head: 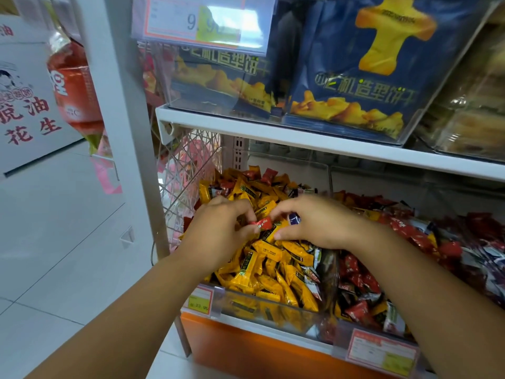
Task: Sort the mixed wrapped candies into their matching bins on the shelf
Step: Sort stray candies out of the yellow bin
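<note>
Now the left hand (pixel 218 225) pinches a red candy (pixel 263 223) by one end, just above the yellow candies (pixel 273 258) in the clear bin (pixel 273 303). The right hand (pixel 317 222) curls its fingers round a small blue and white candy (pixel 294 218). One of its fingertips is right beside the red candy, but I cannot tell if it touches.

The pinch is tiny and only on the wrapper end, so I think the red candy could slip and sink back into the yellow pile. The right hand has a lot to do at once, so the blue and white candy could drop too. The red bin (pixel 382 272) next door looks very full, and a candy tossed there could roll off the front.

The bins sit on a low shelf with an orange front (pixel 246 348) and a price tag (pixel 198 298). A white shelf (pixel 300 138) above holds blue snack bags (pixel 355 77). On the left are a pale tiled floor (pixel 54 255), a red bottle (pixel 73 83) and a white box (pixel 24 110) with red letters.
</note>
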